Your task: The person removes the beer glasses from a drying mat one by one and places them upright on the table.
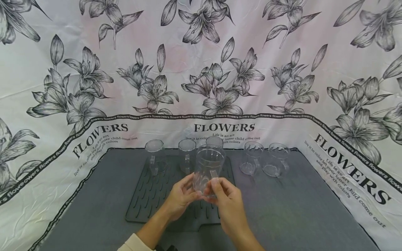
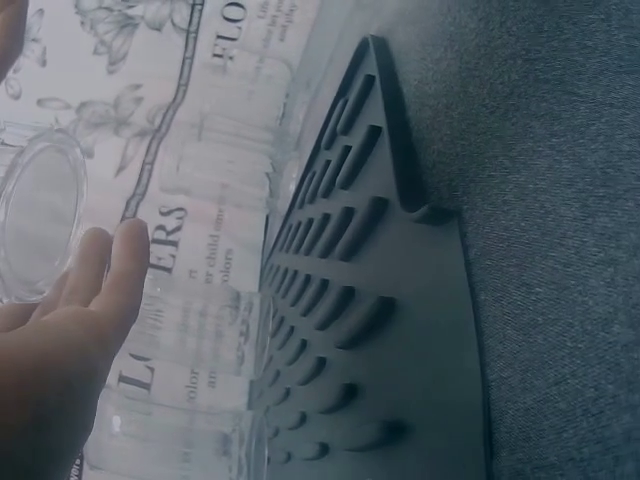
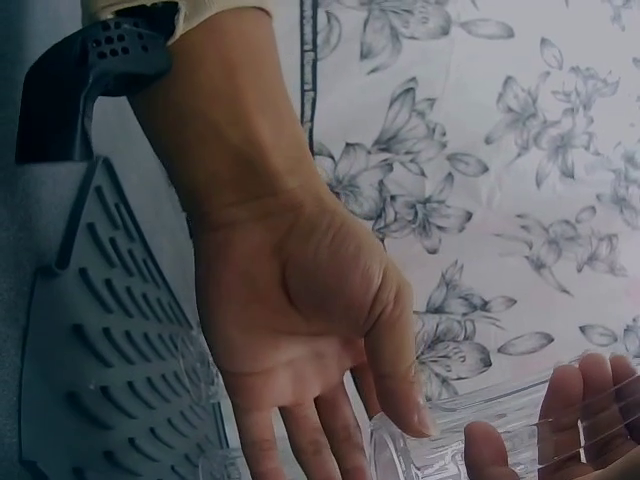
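Note:
Both hands hold a clear glass mug [image 1: 209, 162] raised over the front of the dark drying mat [image 1: 141, 205]. My left hand [image 1: 179, 198] grips its lower left side, with the thumb near the base. On the other side, my right hand [image 1: 229, 202] pinches the mug around its handle and lower part. In the left wrist view, the mug's round base [image 2: 42, 220] faces the camera beside the left hand's fingers [image 2: 115, 270]. The right wrist view shows the right thumb [image 3: 400, 395] lying against the mug [image 3: 395, 450], and the left fingers on its far side.
Two glass mugs stand at the back left, one glass mug [image 1: 154, 158] and another glass mug [image 1: 187, 158]. A further glass [image 1: 215, 140] is partly hidden behind the held mug. Two more mugs [image 1: 251, 160] stand right of the mat. A flower-printed cloth [image 1: 220, 80] hangs behind the table.

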Motion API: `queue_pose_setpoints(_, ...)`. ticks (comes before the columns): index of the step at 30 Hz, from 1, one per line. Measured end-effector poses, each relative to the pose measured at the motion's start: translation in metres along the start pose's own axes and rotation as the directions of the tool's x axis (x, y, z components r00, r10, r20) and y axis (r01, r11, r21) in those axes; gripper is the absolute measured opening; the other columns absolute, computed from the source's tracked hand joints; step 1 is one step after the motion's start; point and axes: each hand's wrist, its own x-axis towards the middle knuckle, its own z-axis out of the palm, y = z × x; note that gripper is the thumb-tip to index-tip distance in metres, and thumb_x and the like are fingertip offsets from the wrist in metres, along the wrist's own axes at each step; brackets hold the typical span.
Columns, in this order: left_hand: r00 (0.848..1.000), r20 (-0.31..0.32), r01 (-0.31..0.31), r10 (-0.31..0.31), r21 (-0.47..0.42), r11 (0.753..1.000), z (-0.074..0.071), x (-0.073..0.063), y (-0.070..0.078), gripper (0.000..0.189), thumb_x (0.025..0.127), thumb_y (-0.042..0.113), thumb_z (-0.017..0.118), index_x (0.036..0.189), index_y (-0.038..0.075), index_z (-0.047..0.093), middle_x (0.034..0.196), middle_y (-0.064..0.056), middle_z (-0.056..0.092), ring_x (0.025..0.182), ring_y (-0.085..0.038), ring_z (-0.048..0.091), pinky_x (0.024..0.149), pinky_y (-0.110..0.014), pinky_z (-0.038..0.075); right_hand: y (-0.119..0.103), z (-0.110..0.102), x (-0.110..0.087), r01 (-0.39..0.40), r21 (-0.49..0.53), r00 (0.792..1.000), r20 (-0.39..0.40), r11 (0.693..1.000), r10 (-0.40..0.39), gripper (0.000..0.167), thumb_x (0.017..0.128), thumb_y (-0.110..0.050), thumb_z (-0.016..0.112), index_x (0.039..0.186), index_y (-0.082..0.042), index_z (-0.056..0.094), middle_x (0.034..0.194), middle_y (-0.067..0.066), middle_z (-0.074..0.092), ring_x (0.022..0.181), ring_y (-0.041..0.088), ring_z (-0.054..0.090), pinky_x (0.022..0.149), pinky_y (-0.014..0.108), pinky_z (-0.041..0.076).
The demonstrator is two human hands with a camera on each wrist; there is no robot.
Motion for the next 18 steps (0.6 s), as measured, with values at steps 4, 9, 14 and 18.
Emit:
queue_pose_setpoints(4, 0.999, -0.034, 0.029, -0.027, 0.053, 0.998, 0.000, -0.003, 0.001, 0.082, 0.086, -0.001, 0.071, 0.150, -0.005, 0.021, 0.147, -0.025, 0.032, 0.124, -0.034, 0.049, 0.097, -0.042, 0.045, 0.001, -0.001, 0.000, 0.006, -0.013, 1.000, 0.006, 1.000, -0.006, 0.037, 0.101, -0.023, 0.055, 0.093, 0.012, 0.057, 0.082, 0.015, 0.058, 0.084, 0.025, 0.059, 0.077, 0.043, 0.055)
queue_pose_setpoints(9, 0.996, -0.080, 0.047, -0.034, 0.170, 0.984, -0.003, -0.011, 0.006, 0.084, 0.085, 0.007, 0.075, 0.150, -0.002, 0.022, 0.148, -0.022, 0.033, 0.128, -0.037, 0.043, 0.098, -0.039, 0.044, -0.001, -0.005, 0.000, 0.033, -0.059, 0.999, 0.013, 0.998, -0.032, 0.034, 0.101, -0.022, 0.054, 0.091, 0.010, 0.058, 0.082, 0.015, 0.058, 0.083, 0.025, 0.059, 0.077, 0.043, 0.055)
queue_pose_setpoints(14, 0.990, -0.140, 0.047, -0.011, 0.255, 0.966, -0.012, -0.022, 0.015, 0.083, 0.085, 0.006, 0.075, 0.150, 0.000, 0.023, 0.148, -0.018, 0.036, 0.131, -0.036, 0.039, 0.098, -0.036, 0.044, -0.005, -0.009, 0.002, 0.054, -0.080, 0.999, 0.000, 0.995, -0.054, 0.034, 0.100, -0.024, 0.055, 0.090, 0.007, 0.059, 0.082, 0.018, 0.059, 0.082, 0.028, 0.060, 0.077, 0.045, 0.055)
queue_pose_setpoints(18, 0.978, -0.208, 0.053, 0.020, 0.338, 0.940, -0.023, -0.034, 0.022, 0.084, 0.084, 0.006, 0.076, 0.150, 0.001, 0.025, 0.148, -0.015, 0.038, 0.131, -0.034, 0.039, 0.097, -0.036, 0.045, -0.008, -0.015, 0.003, 0.074, -0.101, 0.997, -0.008, 0.992, -0.075, 0.031, 0.100, -0.023, 0.056, 0.089, 0.005, 0.060, 0.081, 0.019, 0.059, 0.081, 0.030, 0.060, 0.076, 0.046, 0.055)
